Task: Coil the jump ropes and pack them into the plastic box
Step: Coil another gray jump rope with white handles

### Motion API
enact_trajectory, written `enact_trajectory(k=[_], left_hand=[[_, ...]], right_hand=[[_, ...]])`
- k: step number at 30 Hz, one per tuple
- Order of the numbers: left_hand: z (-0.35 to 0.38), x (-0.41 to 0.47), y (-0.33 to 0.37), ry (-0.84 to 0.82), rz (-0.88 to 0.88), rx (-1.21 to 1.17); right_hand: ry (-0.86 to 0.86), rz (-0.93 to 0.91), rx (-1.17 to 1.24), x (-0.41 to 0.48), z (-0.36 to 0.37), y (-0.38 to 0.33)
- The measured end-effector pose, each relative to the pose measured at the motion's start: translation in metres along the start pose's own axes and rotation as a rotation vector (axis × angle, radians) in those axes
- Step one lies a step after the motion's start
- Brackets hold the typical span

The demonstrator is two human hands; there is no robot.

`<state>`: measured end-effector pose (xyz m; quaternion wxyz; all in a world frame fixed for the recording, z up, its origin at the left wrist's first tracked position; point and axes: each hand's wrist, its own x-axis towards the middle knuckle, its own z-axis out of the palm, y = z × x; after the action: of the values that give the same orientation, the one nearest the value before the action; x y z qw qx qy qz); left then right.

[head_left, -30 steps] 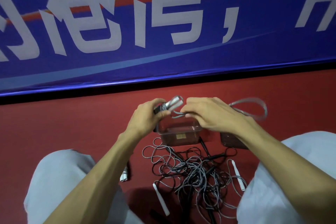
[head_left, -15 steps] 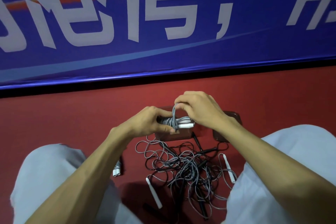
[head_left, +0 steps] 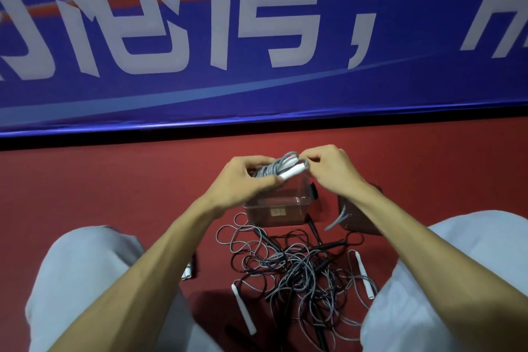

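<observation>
My left hand (head_left: 243, 180) is curled round the coiled grey jump rope (head_left: 268, 173), thumb across the turns. My right hand (head_left: 333, 170) pinches the other end of the bundle, where its white handle (head_left: 294, 172) pokes out. I hold the bundle just above the open clear plastic box (head_left: 274, 213), which sits on the red floor (head_left: 114, 186) ahead of my knees. Nearer me lies the tangle of grey and black ropes (head_left: 297, 266), not yet coiled.

My worry is spring-back. The cord looks stiff, so if either hand eases off before the bundle is below the rim, the turns may flare open and spill out. The handle juts sideways and could catch on the box wall as I lower it. A loose grey tail (head_left: 335, 221) shows under my right wrist. I cannot tell whether it belongs to this rope, but if it does, it may snag and drag the coil apart.
</observation>
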<state>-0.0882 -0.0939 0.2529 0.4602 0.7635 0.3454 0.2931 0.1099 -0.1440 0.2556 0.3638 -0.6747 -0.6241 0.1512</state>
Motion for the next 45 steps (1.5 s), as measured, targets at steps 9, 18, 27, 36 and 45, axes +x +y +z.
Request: enact_trajectory(k=[9, 18, 27, 36, 45], left_hand=[[-0.006, 0.006, 0.006, 0.117, -0.038, -0.345], [-0.005, 0.010, 0.002, 0.205, -0.074, -0.284], [-0.008, 0.023, -0.008, 0.371, -0.011, 0.470], [0.007, 0.015, -0.012, 0.041, 0.054, 0.736], [0.012, 0.015, -0.021, -0.247, 0.242, 0.680]], right_hand=[[-0.201, -0.127, -0.029, -0.004, -0.005, -0.009], [-0.215, -0.010, -0.385, -0.013, -0.013, -0.024], [-0.441, -0.101, -0.593, -0.016, -0.024, -0.023], [-0.329, -0.505, -0.653, -0.026, -0.015, -0.034], [-0.072, -0.347, -0.375, -0.015, -0.008, -0.017]])
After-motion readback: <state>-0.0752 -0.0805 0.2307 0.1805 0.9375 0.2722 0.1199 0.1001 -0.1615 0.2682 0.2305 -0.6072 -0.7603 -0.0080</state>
